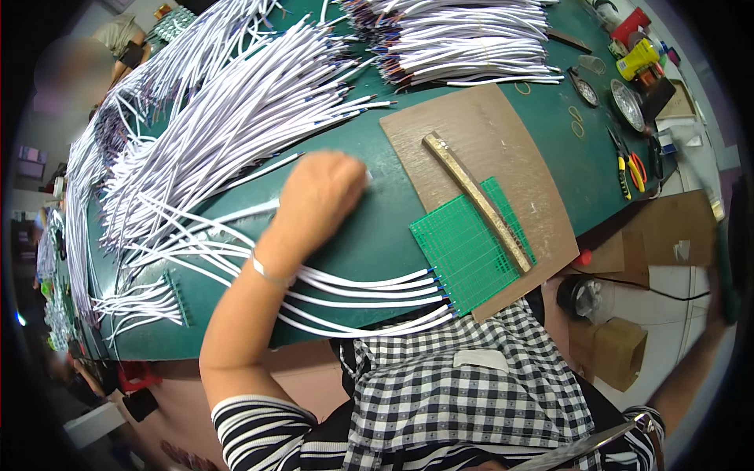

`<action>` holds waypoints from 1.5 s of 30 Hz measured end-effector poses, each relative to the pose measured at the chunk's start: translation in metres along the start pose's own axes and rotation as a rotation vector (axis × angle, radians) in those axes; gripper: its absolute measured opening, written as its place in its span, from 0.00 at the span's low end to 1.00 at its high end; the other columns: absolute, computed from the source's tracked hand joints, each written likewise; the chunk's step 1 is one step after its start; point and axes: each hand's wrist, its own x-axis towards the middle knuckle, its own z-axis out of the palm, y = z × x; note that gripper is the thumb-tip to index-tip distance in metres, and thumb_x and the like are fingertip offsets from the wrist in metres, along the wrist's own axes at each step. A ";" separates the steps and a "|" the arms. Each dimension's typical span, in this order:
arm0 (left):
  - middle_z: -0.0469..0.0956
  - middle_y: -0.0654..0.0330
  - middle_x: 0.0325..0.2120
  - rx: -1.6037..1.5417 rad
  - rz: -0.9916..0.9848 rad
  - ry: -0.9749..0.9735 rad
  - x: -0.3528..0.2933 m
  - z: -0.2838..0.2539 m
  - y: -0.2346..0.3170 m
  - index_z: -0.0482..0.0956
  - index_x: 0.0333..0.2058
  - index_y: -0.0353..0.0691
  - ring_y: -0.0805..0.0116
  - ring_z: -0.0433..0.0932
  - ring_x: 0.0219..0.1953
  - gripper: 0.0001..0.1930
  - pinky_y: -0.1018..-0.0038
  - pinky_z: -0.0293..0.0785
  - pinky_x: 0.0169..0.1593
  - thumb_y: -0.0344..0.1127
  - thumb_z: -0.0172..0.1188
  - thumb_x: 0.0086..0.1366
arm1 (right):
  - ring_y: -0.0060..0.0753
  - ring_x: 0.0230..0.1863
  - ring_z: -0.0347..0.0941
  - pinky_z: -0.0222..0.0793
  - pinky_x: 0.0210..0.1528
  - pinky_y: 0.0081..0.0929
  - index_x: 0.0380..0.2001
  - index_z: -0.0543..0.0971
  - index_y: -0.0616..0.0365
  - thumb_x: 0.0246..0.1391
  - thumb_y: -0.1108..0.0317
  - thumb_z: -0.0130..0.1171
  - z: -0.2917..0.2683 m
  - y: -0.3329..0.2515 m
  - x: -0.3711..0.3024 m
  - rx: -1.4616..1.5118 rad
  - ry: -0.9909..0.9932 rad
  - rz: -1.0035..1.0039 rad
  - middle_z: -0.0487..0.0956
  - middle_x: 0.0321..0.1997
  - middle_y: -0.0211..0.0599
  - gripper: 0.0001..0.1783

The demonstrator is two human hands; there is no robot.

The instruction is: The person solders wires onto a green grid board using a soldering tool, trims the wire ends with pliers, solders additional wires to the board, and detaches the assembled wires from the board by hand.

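My left hand [323,192] is closed in a fist above the green table. A white cable [263,208] runs under its wrist, and a small white end shows past the fingers. Below, several white cables with blue-tipped wires reach a green circuit board panel [448,243], their ends at its near left edge. The panel lies on a brown board [487,118], with a worn metal bar [475,196] lying across it. My right hand [718,310] is far out at the right rim, beside a dark green, blurred thing; its fingers are too dim to make out.
Large heaps of white cables [228,110] cover the table's left and back, with a stacked bundle [471,39] at the back. Pliers [628,169], a metal dish [626,106] and a yellow bottle [638,59] stand at the right. Another person [122,39] is at the far left.
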 end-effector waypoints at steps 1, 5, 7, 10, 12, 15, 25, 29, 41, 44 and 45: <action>0.71 0.59 0.24 -0.052 0.056 -0.015 -0.002 -0.002 0.022 0.72 0.28 0.42 0.59 0.72 0.29 0.06 0.66 0.69 0.35 0.29 0.59 0.50 | 0.30 0.38 0.74 0.72 0.41 0.27 0.46 0.73 0.66 0.53 0.73 0.55 0.005 0.011 -0.032 -0.161 -0.246 0.011 0.77 0.40 0.40 0.17; 0.69 0.62 0.22 -0.209 0.131 -0.173 -0.021 -0.012 0.086 0.76 0.37 0.44 0.63 0.71 0.22 0.16 0.69 0.68 0.25 0.28 0.59 0.45 | 0.20 0.22 0.69 0.66 0.25 0.17 0.45 0.74 0.63 0.49 0.56 0.59 0.085 0.048 -0.126 0.053 -0.459 0.255 0.77 0.35 0.36 0.25; 0.68 0.62 0.22 -0.239 0.059 -0.190 -0.028 -0.009 0.091 0.76 0.39 0.44 0.65 0.71 0.22 0.18 0.71 0.68 0.25 0.27 0.59 0.45 | 0.22 0.21 0.71 0.66 0.24 0.16 0.45 0.71 0.66 0.43 0.47 0.61 0.118 0.038 -0.155 0.332 -0.430 0.645 0.76 0.31 0.37 0.34; 0.67 0.62 0.21 -0.276 -0.012 -0.178 -0.034 -0.005 0.091 0.76 0.38 0.43 0.64 0.71 0.22 0.16 0.70 0.69 0.25 0.25 0.59 0.46 | 0.25 0.24 0.72 0.69 0.27 0.22 0.48 0.69 0.67 0.46 0.52 0.58 0.144 0.031 -0.170 0.446 -0.575 0.679 0.76 0.35 0.38 0.32; 0.67 0.61 0.21 -0.292 -0.049 -0.189 -0.032 -0.004 0.095 0.76 0.37 0.42 0.63 0.71 0.22 0.15 0.69 0.69 0.26 0.25 0.60 0.48 | 0.26 0.21 0.72 0.68 0.26 0.22 0.44 0.73 0.67 0.46 0.48 0.58 0.158 0.035 -0.179 0.480 -0.629 0.661 0.75 0.30 0.35 0.31; 0.67 0.61 0.21 -0.291 -0.114 -0.237 -0.027 -0.010 0.101 0.76 0.37 0.42 0.63 0.71 0.22 0.15 0.69 0.69 0.25 0.25 0.60 0.47 | 0.26 0.21 0.73 0.69 0.27 0.23 0.40 0.76 0.64 0.49 0.47 0.55 0.167 0.037 -0.175 0.369 -0.767 0.565 0.76 0.25 0.35 0.28; 0.69 0.58 0.20 -0.452 -0.194 -0.186 -0.031 -0.002 0.111 0.74 0.35 0.39 0.59 0.72 0.21 0.12 0.67 0.69 0.25 0.24 0.59 0.50 | 0.28 0.30 0.77 0.74 0.35 0.25 0.42 0.71 0.65 0.46 0.66 0.59 0.172 0.039 -0.191 0.267 -0.868 0.462 0.78 0.31 0.39 0.20; 0.72 0.57 0.21 -0.492 -0.332 -0.165 -0.025 -0.006 0.117 0.74 0.34 0.39 0.58 0.73 0.22 0.11 0.67 0.70 0.27 0.25 0.59 0.50 | 0.40 0.33 0.75 0.71 0.36 0.29 0.35 0.79 0.49 0.30 0.62 0.64 0.178 0.033 -0.185 0.116 -1.020 0.655 0.78 0.31 0.33 0.21; 0.72 0.59 0.23 -0.307 -0.196 -0.156 -0.029 -0.003 0.117 0.76 0.29 0.40 0.60 0.73 0.25 0.08 0.67 0.71 0.29 0.27 0.62 0.48 | 0.38 0.33 0.76 0.72 0.37 0.30 0.39 0.76 0.52 0.32 0.62 0.67 0.176 0.065 -0.214 0.043 -0.953 0.124 0.79 0.34 0.30 0.24; 0.72 0.60 0.23 -0.263 -0.166 -0.173 -0.028 -0.004 0.117 0.76 0.29 0.40 0.60 0.73 0.25 0.08 0.67 0.71 0.29 0.27 0.62 0.47 | 0.37 0.33 0.77 0.73 0.36 0.29 0.38 0.76 0.51 0.33 0.62 0.67 0.174 0.071 -0.225 0.006 -0.981 0.202 0.79 0.34 0.30 0.23; 0.71 0.60 0.23 -0.239 -0.157 -0.188 -0.028 -0.005 0.117 0.76 0.29 0.40 0.61 0.73 0.25 0.08 0.68 0.71 0.29 0.27 0.62 0.47 | 0.36 0.33 0.77 0.73 0.36 0.28 0.39 0.76 0.52 0.34 0.62 0.66 0.174 0.071 -0.224 -0.059 -0.990 0.128 0.79 0.35 0.30 0.23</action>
